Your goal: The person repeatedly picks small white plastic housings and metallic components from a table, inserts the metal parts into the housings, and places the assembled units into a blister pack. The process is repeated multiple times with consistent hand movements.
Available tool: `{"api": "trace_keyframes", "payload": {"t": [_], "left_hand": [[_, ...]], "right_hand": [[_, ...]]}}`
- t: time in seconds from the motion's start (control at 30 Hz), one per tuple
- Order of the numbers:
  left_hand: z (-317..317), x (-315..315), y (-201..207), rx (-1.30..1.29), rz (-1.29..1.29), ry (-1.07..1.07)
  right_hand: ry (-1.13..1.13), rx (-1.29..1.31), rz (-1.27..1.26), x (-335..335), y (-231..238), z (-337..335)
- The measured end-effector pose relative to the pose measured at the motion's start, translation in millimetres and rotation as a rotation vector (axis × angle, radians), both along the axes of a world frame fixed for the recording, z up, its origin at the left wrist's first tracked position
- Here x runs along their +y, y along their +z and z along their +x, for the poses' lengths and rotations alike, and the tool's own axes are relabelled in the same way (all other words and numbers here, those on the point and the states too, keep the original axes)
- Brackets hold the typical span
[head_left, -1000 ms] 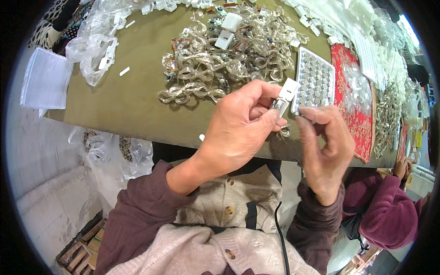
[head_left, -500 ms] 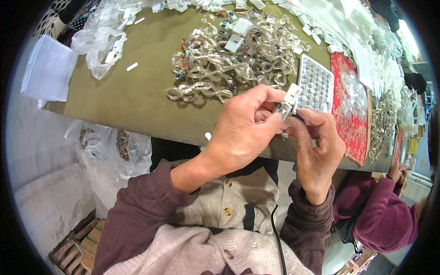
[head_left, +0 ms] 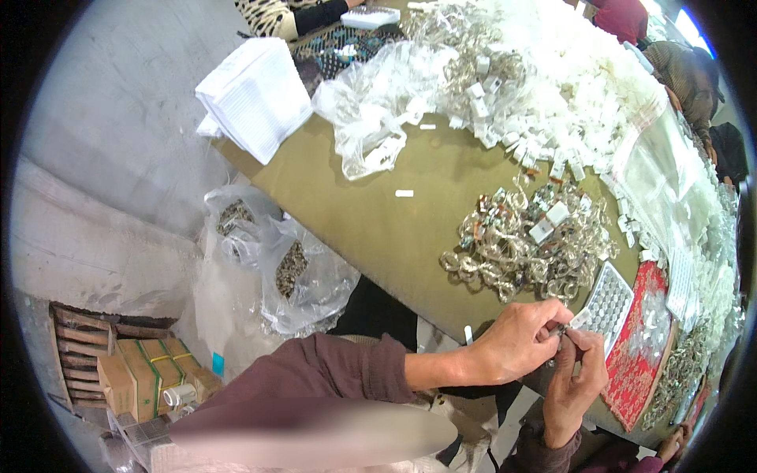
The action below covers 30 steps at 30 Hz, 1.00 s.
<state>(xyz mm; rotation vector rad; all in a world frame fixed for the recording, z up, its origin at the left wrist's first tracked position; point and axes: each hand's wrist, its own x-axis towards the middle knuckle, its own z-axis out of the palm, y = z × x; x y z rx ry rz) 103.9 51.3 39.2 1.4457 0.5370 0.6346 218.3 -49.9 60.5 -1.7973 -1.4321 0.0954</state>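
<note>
My left hand pinches a small white plastic housing between thumb and forefinger, over the table's near edge. My right hand meets it from the right, its thumb and fingertips pressed together at the housing's lower end on a small part I cannot make out. Just beyond the hands lies a pile of clear coiled wires with small circuit boards and a couple of white housings on top. A white tray of round silvery pieces sits right behind my fingers.
A red patterned cloth lies right of the tray. White plastic parts are heaped along the far side. A stack of white ribbed sheets stands at the left corner. Bags and cartons are on the floor. Other people sit around the table.
The view has swung left, so the table, pile and both hands appear farther right and lower. My hands stay together at the white housing, which now shows less between the fingers.
</note>
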Motion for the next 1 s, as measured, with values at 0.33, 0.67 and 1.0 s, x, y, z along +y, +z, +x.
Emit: {"api": "trace_keyframes", "payload": {"t": [0.33, 0.67, 1.0], "left_hand": [[1.7, -10.3, 0.2, -0.029, -0.234, -0.082], [4.9, -3.4, 15.9, 0.129, -0.261, -0.102], [4.2, -3.5, 12.4, 0.096, -0.293, -0.105]], "right_hand": [[-0.131, 0.895, -0.103, -34.1, 2.8, 4.3], [-0.284, -0.157, -0.144, -37.7, 7.1, 81.5], [-0.267, -0.047, -0.245, -30.1, 2.9, 79.3]]}}
